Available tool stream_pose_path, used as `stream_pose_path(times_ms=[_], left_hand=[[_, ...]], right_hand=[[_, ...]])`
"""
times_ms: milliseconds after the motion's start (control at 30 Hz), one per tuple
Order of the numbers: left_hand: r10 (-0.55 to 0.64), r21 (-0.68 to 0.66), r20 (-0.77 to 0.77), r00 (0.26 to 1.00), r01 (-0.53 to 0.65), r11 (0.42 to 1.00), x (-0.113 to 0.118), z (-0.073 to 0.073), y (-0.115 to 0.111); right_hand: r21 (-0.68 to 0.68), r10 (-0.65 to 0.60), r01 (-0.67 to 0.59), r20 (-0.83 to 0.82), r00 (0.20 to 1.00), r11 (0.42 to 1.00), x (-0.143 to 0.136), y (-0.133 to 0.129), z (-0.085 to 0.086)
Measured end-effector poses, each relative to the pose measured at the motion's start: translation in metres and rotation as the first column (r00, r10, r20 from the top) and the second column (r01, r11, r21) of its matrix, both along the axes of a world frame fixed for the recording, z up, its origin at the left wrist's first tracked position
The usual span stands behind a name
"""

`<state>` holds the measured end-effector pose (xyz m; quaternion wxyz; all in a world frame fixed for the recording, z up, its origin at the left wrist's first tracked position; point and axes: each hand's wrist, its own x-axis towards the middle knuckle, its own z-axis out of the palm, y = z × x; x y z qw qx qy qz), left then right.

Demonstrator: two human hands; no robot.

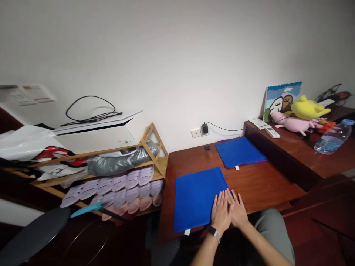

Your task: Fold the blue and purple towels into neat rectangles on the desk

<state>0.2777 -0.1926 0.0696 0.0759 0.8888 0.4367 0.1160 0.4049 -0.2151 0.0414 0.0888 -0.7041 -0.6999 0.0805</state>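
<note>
A blue cloth [198, 195] lies flat on the brown wooden desk [191, 159], a white tag sticking out at its near edge. My left hand [222, 212], with a watch on the wrist, rests flat on the cloth's right near corner. Beside it, my right hand [237, 208] lies flat at the cloth's right edge, partly over bare wood. The two hands touch, fingers stretched out and holding nothing. Farther back, a second blue cloth [238, 152] lies on a purple one whose edges show around it.
Left of the desk stands a wooden rack [155, 162] with lilac and pink slippers [133, 179] and a white box [97, 138] on top. On the raised right side are plush toys [294, 122], a water bottle [334, 138] and a remote control [272, 132]. A charger [205, 128] is plugged into the wall.
</note>
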Motion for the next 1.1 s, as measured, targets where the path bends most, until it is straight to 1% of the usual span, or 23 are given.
stream_pose_path(times_ms=[33, 67, 100, 133, 200, 267, 333, 367, 400, 467, 700, 767, 833, 900, 967, 1000, 1033, 1100], left_hand=[[0.009, -0.010, -0.008, 1.000, -0.009, 1.000, 0.000, -0.003, 0.000], [0.030, -0.008, -0.016, 0.999, -0.030, 1.000, -0.007, -0.006, 0.000], [0.063, 0.003, -0.023, 0.998, -0.063, 0.998, -0.019, -0.011, -0.001], [0.112, 0.020, -0.030, 0.993, -0.111, 0.994, -0.036, -0.015, -0.002], [0.259, 0.064, -0.040, 0.965, -0.256, 0.965, -0.080, -0.025, -0.004], [0.432, 0.118, -0.037, 0.901, -0.425, 0.897, -0.128, -0.034, -0.009], [0.549, 0.166, -0.024, 0.835, -0.539, 0.826, -0.166, -0.040, -0.013], [0.580, 0.181, -0.019, 0.814, -0.568, 0.803, -0.180, -0.042, -0.015], [0.594, 0.186, -0.017, 0.805, -0.581, 0.792, -0.189, -0.043, -0.017], [0.599, 0.181, -0.019, 0.801, -0.586, 0.790, -0.197, -0.045, -0.018], [0.605, 0.195, -0.003, 0.797, -0.593, 0.782, -0.196, -0.047, -0.021], [0.599, 0.201, 0.013, 0.801, -0.589, 0.783, -0.195, -0.041, -0.017], [0.580, 0.208, 0.051, 0.813, -0.576, 0.790, -0.186, -0.028, -0.008], [0.514, 0.206, 0.087, 0.854, -0.520, 0.829, -0.164, -0.010, 0.007], [0.395, 0.178, 0.090, 0.914, -0.405, 0.897, -0.128, 0.007, 0.024], [0.324, 0.154, 0.080, 0.943, -0.333, 0.930, -0.108, 0.014, 0.032], [0.257, 0.126, 0.067, 0.964, -0.264, 0.956, -0.087, 0.017, 0.039], [0.152, 0.069, 0.049, 0.987, -0.155, 0.986, -0.048, 0.016, 0.050]], right_hand=[[-0.005, -0.002, 0.002, 0.000, 1.000, 1.000, 0.000, 0.001, 0.000], [-0.014, -0.014, 0.014, -0.005, 1.000, 1.000, 0.000, 0.002, 0.000], [-0.025, -0.032, 0.032, -0.014, 0.999, 0.999, 0.000, 0.003, 0.001], [-0.033, -0.051, 0.050, -0.024, 0.998, 0.998, -0.001, 0.004, 0.001], [-0.041, -0.072, 0.071, -0.040, 0.997, 0.997, -0.002, 0.004, 0.003], [-0.040, -0.080, 0.078, -0.043, 0.996, 0.996, -0.003, 0.004, 0.003], [-0.035, -0.079, 0.078, -0.043, 0.996, 0.996, -0.002, 0.003, 0.003], [-0.030, -0.080, 0.079, -0.043, 0.996, 0.996, -0.002, 0.003, 0.002], [-0.021, -0.079, 0.078, -0.043, 0.996, 0.997, -0.002, 0.002, 0.001], [-0.010, -0.071, 0.070, -0.043, 0.997, 0.997, -0.001, 0.002, -0.001], [-0.033, -0.055, 0.053, -0.041, 0.998, 0.998, 0.001, 0.002, -0.001], [-0.040, -0.059, 0.056, -0.054, 0.997, 0.998, 0.001, 0.006, 0.003], [-0.041, -0.067, 0.064, -0.066, 0.996, 0.997, 0.001, 0.014, 0.011], [-0.039, -0.076, 0.074, -0.068, 0.995, 0.997, 0.000, 0.027, 0.021], [-0.063, -0.081, 0.078, -0.057, 0.995, 0.995, -0.002, 0.041, 0.029], [-0.085, -0.082, 0.077, -0.048, 0.995, 0.993, -0.002, 0.046, 0.031], [-0.105, -0.079, 0.075, -0.040, 0.996, 0.992, -0.002, 0.051, 0.032], [-0.128, -0.064, 0.059, -0.029, 0.998, 0.990, -0.001, 0.057, 0.030]])
